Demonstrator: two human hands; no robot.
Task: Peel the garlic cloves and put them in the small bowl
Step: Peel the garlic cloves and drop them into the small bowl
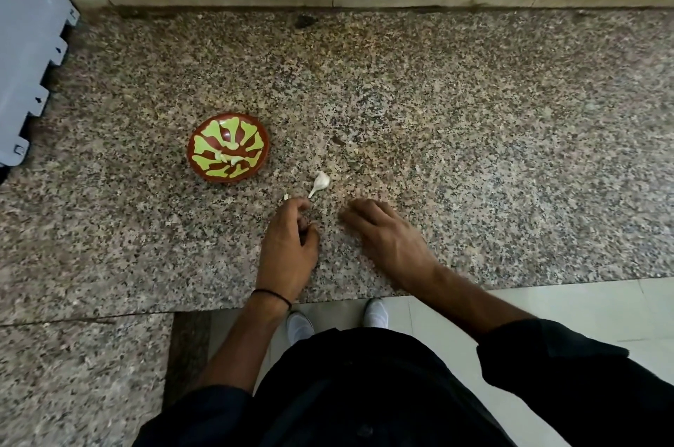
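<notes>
Left hand at lower centre of frame, back up, black thread round wrist. Fingers curled in toward thumb; cannot tell whether they pinch anything. Small white scrap lies just past fingertips.

Right hand beside it to right, palm down, fingers loosely bent, tips on speckled tabletop, grasping nothing.

Garlic clove just above both hands: white, skin on, thin tail pointing lower left.

Small bowl left of centre, brown with green pattern. Pale shapes inside, unclear.
</notes>
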